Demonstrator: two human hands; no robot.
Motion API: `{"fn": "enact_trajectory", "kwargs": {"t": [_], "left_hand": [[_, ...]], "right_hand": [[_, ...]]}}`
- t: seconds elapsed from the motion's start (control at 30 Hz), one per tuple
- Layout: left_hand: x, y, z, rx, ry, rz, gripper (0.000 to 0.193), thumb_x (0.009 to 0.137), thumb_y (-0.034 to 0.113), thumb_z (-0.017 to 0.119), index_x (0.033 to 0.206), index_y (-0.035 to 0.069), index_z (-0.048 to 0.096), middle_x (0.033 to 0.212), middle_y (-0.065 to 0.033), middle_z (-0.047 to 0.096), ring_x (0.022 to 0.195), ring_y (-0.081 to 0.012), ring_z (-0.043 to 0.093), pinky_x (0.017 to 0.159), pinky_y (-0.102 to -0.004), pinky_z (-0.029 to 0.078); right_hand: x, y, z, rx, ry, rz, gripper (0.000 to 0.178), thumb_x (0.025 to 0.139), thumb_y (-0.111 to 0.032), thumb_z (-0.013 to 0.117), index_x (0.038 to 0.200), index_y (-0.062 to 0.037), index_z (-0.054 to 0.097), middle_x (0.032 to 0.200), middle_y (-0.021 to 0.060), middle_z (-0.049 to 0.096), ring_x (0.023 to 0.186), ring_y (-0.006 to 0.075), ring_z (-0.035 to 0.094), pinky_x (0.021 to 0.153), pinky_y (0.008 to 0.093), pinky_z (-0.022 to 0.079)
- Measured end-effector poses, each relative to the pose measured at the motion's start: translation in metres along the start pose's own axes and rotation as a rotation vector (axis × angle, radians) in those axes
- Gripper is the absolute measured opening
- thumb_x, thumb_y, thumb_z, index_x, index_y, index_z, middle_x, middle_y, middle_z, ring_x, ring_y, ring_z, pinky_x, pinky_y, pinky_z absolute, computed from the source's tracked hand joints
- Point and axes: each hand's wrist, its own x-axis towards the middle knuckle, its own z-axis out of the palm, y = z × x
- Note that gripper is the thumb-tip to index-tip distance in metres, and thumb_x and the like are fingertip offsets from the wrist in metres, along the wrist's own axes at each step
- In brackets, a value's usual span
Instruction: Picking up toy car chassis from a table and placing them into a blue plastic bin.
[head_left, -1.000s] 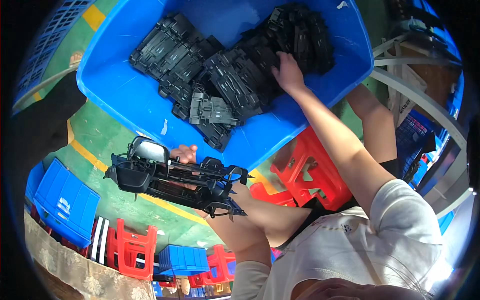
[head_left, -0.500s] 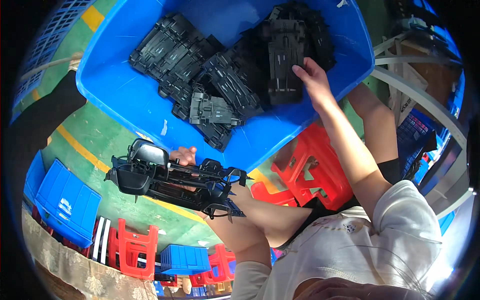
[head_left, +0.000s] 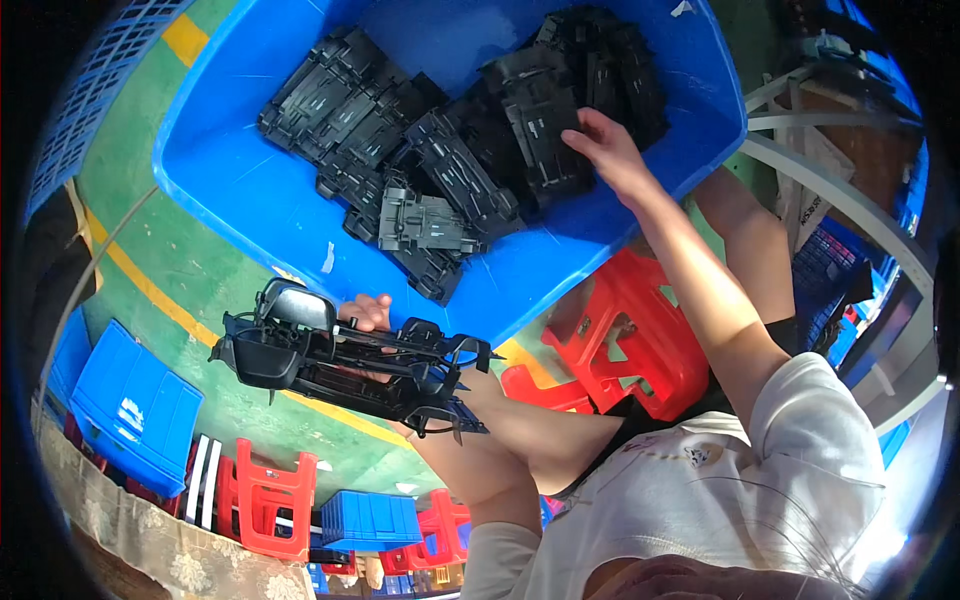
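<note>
A large blue bin [head_left: 370, 255] fills the upper part of the view, with several flat black plastic chassis-like parts [head_left: 345, 105] piled inside. Over the bin's right side, my right hand [head_left: 612, 155] pinches the right edge of one such black chassis [head_left: 543, 125], thumb on top, the other fingers partly hidden. The chassis leans over the pile. In front of the bin, my left hand [head_left: 367, 312] is wrapped round a bulky black plastic frame [head_left: 350, 365] with rounded, shiny panels at its left end and thin bars along its length. That frame covers most of my left hand.
A red plastic stool [head_left: 630, 340] stands beside my legs, right of the bin. Blue crates [head_left: 130, 405] and another red stool [head_left: 270, 500] are at the lower left. A grey curved metal frame [head_left: 850, 180] is at the right. Someone's dark-clothed limb [head_left: 60, 270] shows at the left edge.
My right hand has shifted slightly left with the chassis, which has turned from upright to slanting. The other person's dark limb has drawn back left. My left hand stays put.
</note>
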Motion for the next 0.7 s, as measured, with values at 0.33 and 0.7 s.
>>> {"fn": "enact_trajectory", "kwargs": {"t": [0.33,0.7], "left_hand": [[0.005,0.0,-0.005,-0.217,0.04,-0.108,0.021,0.082,0.014,0.04,0.08,-0.006,0.046,0.078,-0.0128,0.046,0.078,-0.0233,0.042,0.092,-0.0345,0.028],[0.007,-0.004,-0.003,-0.005,0.125,-0.099,0.016,0.074,0.012,0.049,0.078,-0.004,0.049,0.071,-0.0132,0.048,0.075,-0.0217,0.044,0.088,-0.0342,0.032]], "right_hand": [[0.02,0.033,-0.013,-0.745,0.197,-0.198,0.026,0.068,-0.009,0.054,0.093,-0.0034,0.049,0.087,0.0162,0.052,0.081,0.0317,0.051,0.07,0.0364,0.041],[0.049,0.025,-0.11,-0.846,0.515,-0.332,0.061,0.062,-0.02,0.064,0.112,0.001,0.035,0.101,0.0163,0.047,0.091,0.0277,0.047,0.077,0.0349,0.038]]}}
